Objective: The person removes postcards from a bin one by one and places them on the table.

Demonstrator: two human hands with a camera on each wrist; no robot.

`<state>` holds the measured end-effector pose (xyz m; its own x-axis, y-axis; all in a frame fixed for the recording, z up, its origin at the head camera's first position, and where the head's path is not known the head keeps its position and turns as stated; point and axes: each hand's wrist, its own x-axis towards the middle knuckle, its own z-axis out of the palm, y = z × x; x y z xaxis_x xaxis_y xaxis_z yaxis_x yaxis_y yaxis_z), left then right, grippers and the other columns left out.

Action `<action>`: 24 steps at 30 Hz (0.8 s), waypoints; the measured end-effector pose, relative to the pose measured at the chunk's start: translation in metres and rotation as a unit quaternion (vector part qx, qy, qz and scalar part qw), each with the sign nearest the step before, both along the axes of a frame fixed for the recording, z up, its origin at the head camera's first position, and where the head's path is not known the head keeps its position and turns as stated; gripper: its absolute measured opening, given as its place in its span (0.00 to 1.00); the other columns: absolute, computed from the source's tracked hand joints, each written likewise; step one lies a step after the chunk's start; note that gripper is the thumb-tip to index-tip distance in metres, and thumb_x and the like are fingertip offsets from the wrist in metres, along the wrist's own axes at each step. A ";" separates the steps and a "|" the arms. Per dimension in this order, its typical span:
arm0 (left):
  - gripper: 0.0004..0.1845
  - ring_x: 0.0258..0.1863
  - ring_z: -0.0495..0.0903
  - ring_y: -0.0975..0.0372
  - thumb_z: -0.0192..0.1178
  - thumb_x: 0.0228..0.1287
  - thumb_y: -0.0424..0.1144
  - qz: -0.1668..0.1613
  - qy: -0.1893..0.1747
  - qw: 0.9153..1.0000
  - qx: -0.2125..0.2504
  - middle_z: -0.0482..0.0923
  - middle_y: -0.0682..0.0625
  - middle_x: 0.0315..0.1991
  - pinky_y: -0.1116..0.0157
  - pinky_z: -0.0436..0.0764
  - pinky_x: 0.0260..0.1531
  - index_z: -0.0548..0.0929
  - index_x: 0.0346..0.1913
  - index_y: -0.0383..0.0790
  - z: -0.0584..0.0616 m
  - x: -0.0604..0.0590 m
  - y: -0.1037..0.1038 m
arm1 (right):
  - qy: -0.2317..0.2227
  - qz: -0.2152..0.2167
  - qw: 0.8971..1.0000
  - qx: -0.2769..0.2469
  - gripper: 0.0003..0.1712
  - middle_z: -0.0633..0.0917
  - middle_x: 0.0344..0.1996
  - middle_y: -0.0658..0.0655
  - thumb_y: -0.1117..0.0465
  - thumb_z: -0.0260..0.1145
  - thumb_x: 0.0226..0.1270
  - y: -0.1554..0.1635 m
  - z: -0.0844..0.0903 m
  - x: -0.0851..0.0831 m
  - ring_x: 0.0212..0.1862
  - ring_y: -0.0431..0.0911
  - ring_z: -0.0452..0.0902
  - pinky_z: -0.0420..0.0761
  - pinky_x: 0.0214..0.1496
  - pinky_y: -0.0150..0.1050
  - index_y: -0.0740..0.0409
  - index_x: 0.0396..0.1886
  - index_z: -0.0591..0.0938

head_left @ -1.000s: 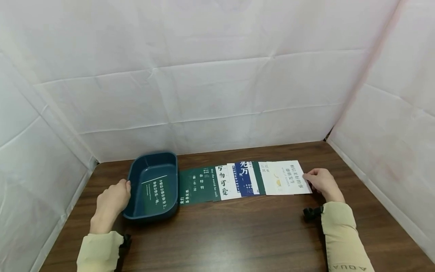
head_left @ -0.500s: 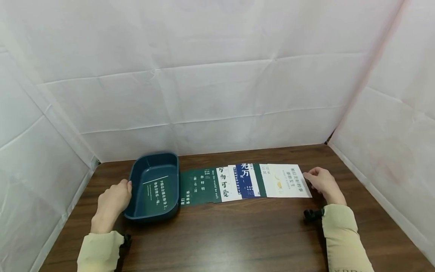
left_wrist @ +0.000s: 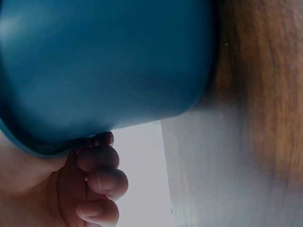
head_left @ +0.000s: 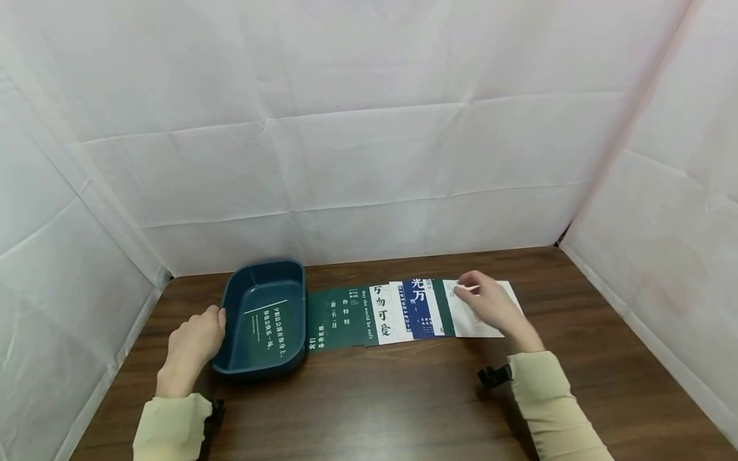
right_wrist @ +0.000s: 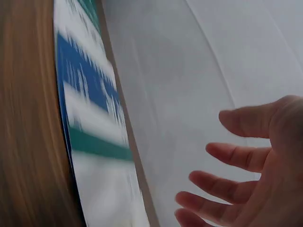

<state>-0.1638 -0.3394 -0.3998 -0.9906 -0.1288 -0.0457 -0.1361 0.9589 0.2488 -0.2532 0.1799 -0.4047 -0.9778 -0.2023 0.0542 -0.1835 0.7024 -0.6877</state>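
Note:
A dark blue rectangular tray (head_left: 264, 366) stands at the left, with a green card (head_left: 266, 333) bearing white lettering lying in it. My left hand (head_left: 196, 339) grips the tray's left rim; in the left wrist view the fingers (left_wrist: 102, 182) curl in under that rim. To the tray's right runs a row of overlapping cards: green cards (head_left: 340, 323), a white card with large black characters (head_left: 382, 314), a blue card (head_left: 416, 310) and a white card (head_left: 469, 320) at the right end. Over this last card hovers my right hand (head_left: 492, 304), holding nothing, its fingers spread apart in the right wrist view.
The brown wooden table (head_left: 375, 403) carries the tray and cards near its back edge. A white cloth backdrop (head_left: 369, 160) rises behind, with cloth sides at left and right.
My right hand has left the right edge of the white end card and moved left over it, partly covering it. The left hand stays on the tray's rim.

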 end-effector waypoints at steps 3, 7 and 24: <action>0.21 0.30 0.78 0.35 0.38 0.79 0.41 -0.003 0.005 1.000 -0.002 0.78 0.27 0.34 0.41 0.76 0.28 0.74 0.47 0.23 0.000 -0.001 0.001 | 0.003 0.031 1.000 -0.006 0.20 0.79 0.55 0.64 0.53 0.60 0.73 -0.028 0.005 0.007 0.58 0.61 0.73 0.73 0.56 0.57 0.62 0.56 0.76; 0.21 0.30 0.78 0.36 0.38 0.79 0.41 -0.001 0.004 1.000 -0.003 0.78 0.27 0.34 0.41 0.76 0.28 0.73 0.48 0.23 0.000 -0.001 0.002 | 0.020 0.059 0.998 -0.005 0.19 0.79 0.55 0.61 0.54 0.62 0.72 -0.063 0.014 0.015 0.60 0.59 0.72 0.71 0.59 0.56 0.60 0.56 0.77; 0.21 0.30 0.79 0.36 0.38 0.79 0.41 -0.007 0.011 1.000 -0.001 0.78 0.28 0.33 0.41 0.76 0.29 0.74 0.47 0.24 -0.010 -0.006 0.004 | 0.028 0.276 0.960 -0.046 0.20 0.78 0.55 0.51 0.53 0.61 0.73 -0.252 0.022 0.059 0.55 0.42 0.74 0.74 0.55 0.36 0.55 0.60 0.76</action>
<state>-0.1693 -0.3358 -0.4101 -0.9932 -0.1143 -0.0236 -0.1166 0.9611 0.2506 -0.1944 -0.0723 -0.3829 -0.7175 -0.6811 0.1462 -0.5492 0.4240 -0.7201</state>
